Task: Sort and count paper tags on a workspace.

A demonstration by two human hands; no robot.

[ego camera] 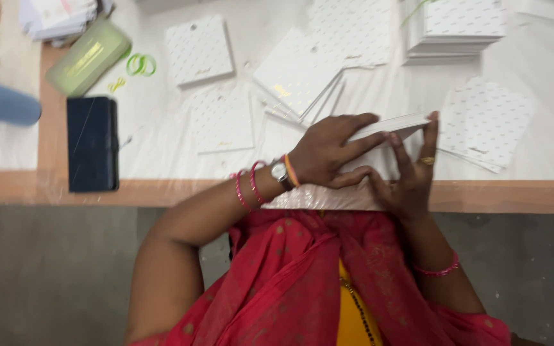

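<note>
Two hands at the surface's near edge: my left hand point(328, 154) and right hand point(411, 170) clamp one stack of white cards point(389, 125) between them, edges being squared. I judge the work partly done. Beyond lie roughly five loose card piles; one tall stack point(460, 29) sits at the far edge.

White gold-dotted cards point(200, 49), a pale green case point(88, 56), a dark blue wallet point(92, 143), green rings point(141, 65).
</note>
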